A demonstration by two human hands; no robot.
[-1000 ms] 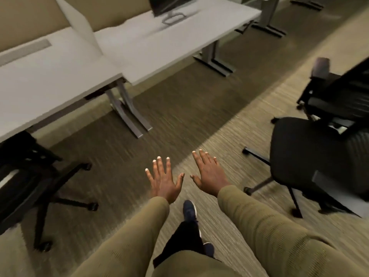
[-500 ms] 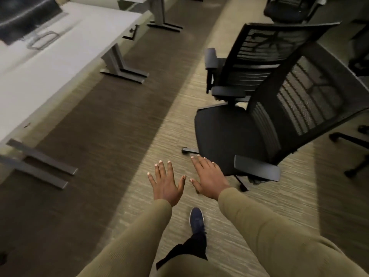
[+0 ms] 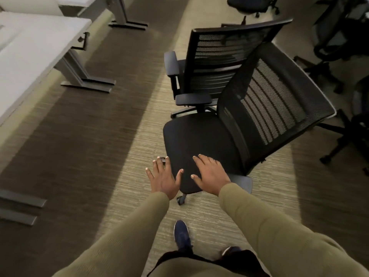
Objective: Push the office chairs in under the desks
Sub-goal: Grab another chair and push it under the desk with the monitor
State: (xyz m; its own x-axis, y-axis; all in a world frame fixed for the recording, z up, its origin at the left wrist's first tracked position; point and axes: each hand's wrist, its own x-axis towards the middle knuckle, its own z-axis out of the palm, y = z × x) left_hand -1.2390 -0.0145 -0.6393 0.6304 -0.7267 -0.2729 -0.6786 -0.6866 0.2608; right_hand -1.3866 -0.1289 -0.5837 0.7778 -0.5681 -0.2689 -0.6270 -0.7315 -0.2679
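Head view looks down on the nearest office chair point(image 3: 201, 148), a black one with a mesh backrest point(image 3: 275, 100), standing on the carpet point(image 3: 99, 156) in the aisle, straight ahead of the person and slightly to their right. Its seat faces toward the person and to the left, and its backrest is on the far right side, leaning away. The right hand point(image 3: 210, 175) is spread flat, fingers open, over the near part of the seat cushion; whether it presses on the fabric or hovers just above cannot be told. The left hand point(image 3: 163, 176) is also open and empty, fingers splayed, at the seat's near-left edge, partly over the carpet. Neither hand grips anything.

The worktop point(image 3: 32, 62) lies well apart to the left, across a dark strip of carpet, with its metal legs point(image 3: 79, 74) at the near edge. So the chair must travel leftward, and its seat already points roughly that way. The right hand is the nearer to the body of the chair; the backrest, the natural place to push from, is on the far side from both hands. A second mesh chair point(image 3: 215, 56) stands just behind the first, its armrest point(image 3: 172, 63) toward the worktop, and more chairs crowd the right edge.
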